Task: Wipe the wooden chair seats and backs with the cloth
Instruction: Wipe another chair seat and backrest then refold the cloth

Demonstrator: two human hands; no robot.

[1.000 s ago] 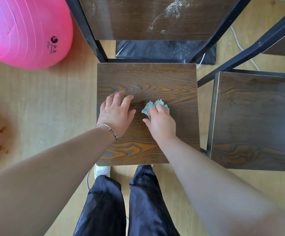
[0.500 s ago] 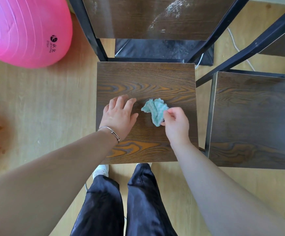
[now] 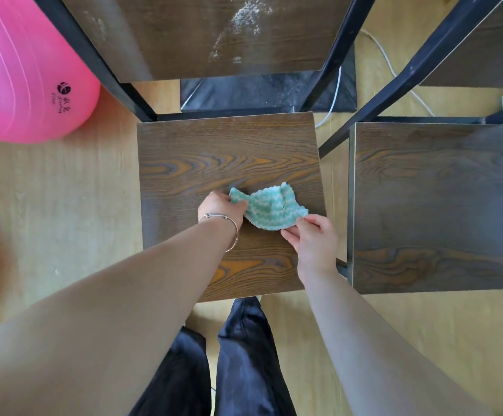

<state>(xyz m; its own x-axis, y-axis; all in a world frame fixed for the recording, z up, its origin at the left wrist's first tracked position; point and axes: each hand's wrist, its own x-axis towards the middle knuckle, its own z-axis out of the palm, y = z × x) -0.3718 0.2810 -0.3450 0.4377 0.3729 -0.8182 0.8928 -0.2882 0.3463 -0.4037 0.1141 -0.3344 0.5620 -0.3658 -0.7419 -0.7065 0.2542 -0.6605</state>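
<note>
Nearest, the left hand [image 3: 221, 207] and right hand [image 3: 313, 238] each pinch one edge of the green-and-white cloth [image 3: 271, 210], stretched between them over the chair seat [image 3: 208, 163]. Farther left, the pink ball [image 3: 19, 70] bears a black logo [image 3: 64, 94]; its script is too small to read.

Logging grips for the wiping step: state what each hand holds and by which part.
Both hold the green cloth: the left hand pinches its left end, the right hand its lower right edge.
</note>
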